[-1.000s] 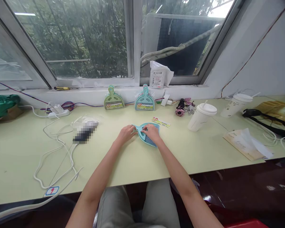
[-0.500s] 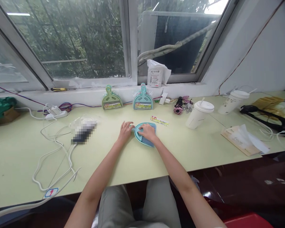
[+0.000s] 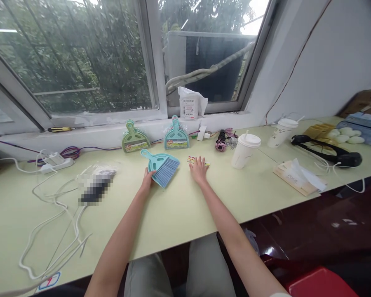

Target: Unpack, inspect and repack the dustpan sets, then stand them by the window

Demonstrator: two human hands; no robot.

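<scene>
Now the left hand (image 3: 146, 180) pinches the blue dustpan (image 3: 153, 160); the right hand (image 3: 198, 170), fingers spread wide, partly covers a label (image 3: 191, 158).

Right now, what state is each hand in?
Left hand: closed, holding the dustpan by its edge.
Right hand: open, spread over the label; whether it touches can't be told.

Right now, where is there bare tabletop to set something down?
Between the left forearm and right forearm, short of the blue dustpan set; also from the right forearm to the tissue packet. Crowded: toward the window, with packaged dustpan sets and cups, and the left, with white cables.
</scene>
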